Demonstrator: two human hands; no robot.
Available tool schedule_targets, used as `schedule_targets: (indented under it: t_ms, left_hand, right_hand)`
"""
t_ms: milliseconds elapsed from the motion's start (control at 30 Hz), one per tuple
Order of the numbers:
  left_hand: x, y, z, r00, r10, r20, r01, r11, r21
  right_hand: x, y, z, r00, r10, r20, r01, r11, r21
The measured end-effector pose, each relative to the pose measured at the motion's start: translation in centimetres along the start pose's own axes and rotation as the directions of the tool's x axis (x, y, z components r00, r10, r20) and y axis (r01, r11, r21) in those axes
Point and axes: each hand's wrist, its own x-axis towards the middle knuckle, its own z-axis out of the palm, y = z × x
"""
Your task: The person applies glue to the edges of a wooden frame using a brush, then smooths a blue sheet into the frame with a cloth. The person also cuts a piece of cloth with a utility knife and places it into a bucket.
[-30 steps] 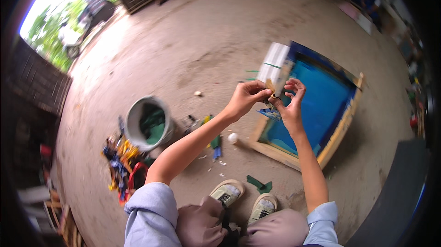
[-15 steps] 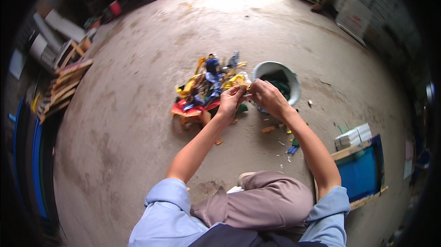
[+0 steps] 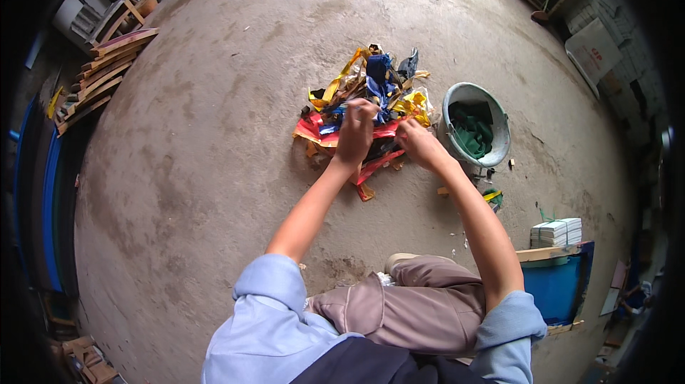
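A heap of torn scraps [image 3: 378,84] in red, yellow, blue and brown lies on the concrete floor in front of me. My left hand [image 3: 355,134] is over its near side, fingers curled and blurred by motion. Whether it holds anything does not show. A short gap to the right, my right hand [image 3: 421,145] hangs by the heap's right edge. Its fingers are pinched together, and what is between them is too small to make out. A long red strip [image 3: 378,170] sticks out of the heap below and between the hands.
Right of the heap stands a grey bucket [image 3: 504,134] with dark green cloth [image 3: 472,130] in it. Small scraps [image 3: 492,197] lie nearer. By my right knee are a tied white stack [image 3: 556,232] and a blue wood-edged frame [image 3: 549,288]. Wooden slats [image 3: 107,73] are piled far left.
My hands were together over the heap around a small yellowish-brown piece; now they are apart, and that piece cannot be made out. The view has tilted down, and the heap and bucket sit farther right.
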Motion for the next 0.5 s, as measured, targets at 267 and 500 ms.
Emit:
schedule_targets:
  t_ms: [267, 500]
  left_hand:
    - [-9.9, -4.6, 7.4, 0.781, -0.119, 0.614, -0.103, 0.944, 0.313]
    - [-11.7, -2.9, 6.2, 0.641, -0.29, 0.71, 0.115, 0.952, 0.285]
  right_hand:
    - [-0.6, 3.6, 3.8, 0.949, 0.2, 0.242, -0.16, 0.972, -0.175]
    - [-3.4, 5.0, 6.1, 0.976, 0.117, 0.182, -0.101, 0.991, -0.091]
